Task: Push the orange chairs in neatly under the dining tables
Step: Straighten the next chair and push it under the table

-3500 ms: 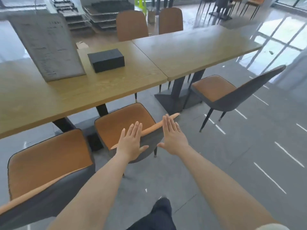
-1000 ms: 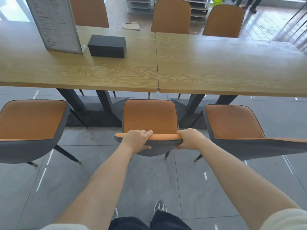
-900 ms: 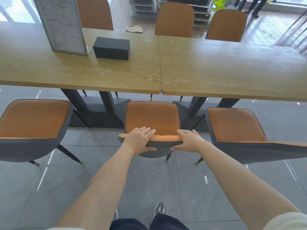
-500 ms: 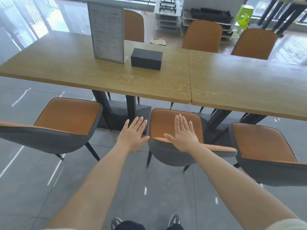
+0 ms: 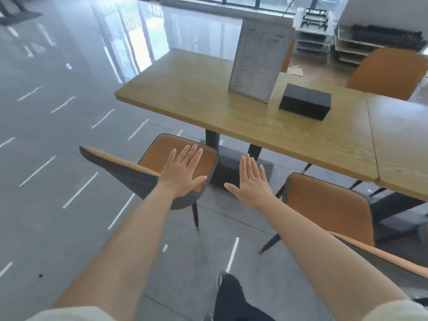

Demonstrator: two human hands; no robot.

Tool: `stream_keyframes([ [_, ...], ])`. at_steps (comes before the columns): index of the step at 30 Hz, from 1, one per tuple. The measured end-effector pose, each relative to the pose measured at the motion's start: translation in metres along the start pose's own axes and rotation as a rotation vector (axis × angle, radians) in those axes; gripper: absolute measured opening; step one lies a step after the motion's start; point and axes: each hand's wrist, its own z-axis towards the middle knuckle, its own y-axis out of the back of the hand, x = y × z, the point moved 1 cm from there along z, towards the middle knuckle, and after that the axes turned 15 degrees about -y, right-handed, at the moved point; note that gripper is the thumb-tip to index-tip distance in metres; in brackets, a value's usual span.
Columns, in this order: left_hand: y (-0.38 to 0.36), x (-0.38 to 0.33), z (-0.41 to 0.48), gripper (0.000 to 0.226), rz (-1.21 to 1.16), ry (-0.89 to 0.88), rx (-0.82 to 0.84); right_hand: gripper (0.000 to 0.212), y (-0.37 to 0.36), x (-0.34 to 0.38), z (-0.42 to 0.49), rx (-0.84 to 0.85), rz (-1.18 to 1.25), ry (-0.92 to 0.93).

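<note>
An orange-seated chair with a grey shell (image 5: 159, 156) stands at the left end of the wooden dining table (image 5: 231, 112), turned at an angle and mostly outside the tabletop's edge. My left hand (image 5: 183, 172) hovers flat with straight fingers over its backrest end; contact cannot be judged. My right hand (image 5: 251, 181) is flat and held in the air between that chair and a second orange chair (image 5: 324, 205), whose seat front lies under the table edge. Neither hand holds anything.
A standing menu card (image 5: 257, 63) and a black box (image 5: 304, 104) sit on the table. A second tabletop (image 5: 400, 140) adjoins at the right. Another orange chair (image 5: 389, 72) stands on the far side. Grey tiled floor (image 5: 58, 158) stretches to the left. Stacked racks (image 5: 324, 38) are beyond.
Both hands let go of the middle chair's backrest and opened flat. My view and arms swung left, and the hands now hover by the left-end chair.
</note>
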Motion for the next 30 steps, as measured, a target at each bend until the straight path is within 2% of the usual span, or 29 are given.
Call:
stream_keyframes([
  [9, 0.012, 0.131, -0.016, 0.078, -0.033, 0.099, -0.028, 0.085, 0.026, 0.134, 0.074, 0.024, 0.014, 0.147],
  [15, 0.006, 0.196, -0.045, 0.088, -0.094, 0.094, 0.054, 0.087, 0.020, 0.199, 0.083, 0.037, 0.017, 0.180],
  [20, -0.014, 0.240, -0.064, 0.104, -0.107, -0.016, 0.139, 0.090, 0.004, 0.245, 0.077, 0.060, 0.056, 0.133],
  [25, -0.031, 0.281, -0.087, 0.109, -0.074, -0.152, 0.225, 0.097, -0.016, 0.282, 0.057, 0.136, 0.096, 0.031],
  [30, -0.047, 0.314, -0.092, 0.094, -0.064, -0.165, 0.363, 0.108, -0.039, 0.301, 0.043, 0.213, 0.126, -0.134],
])
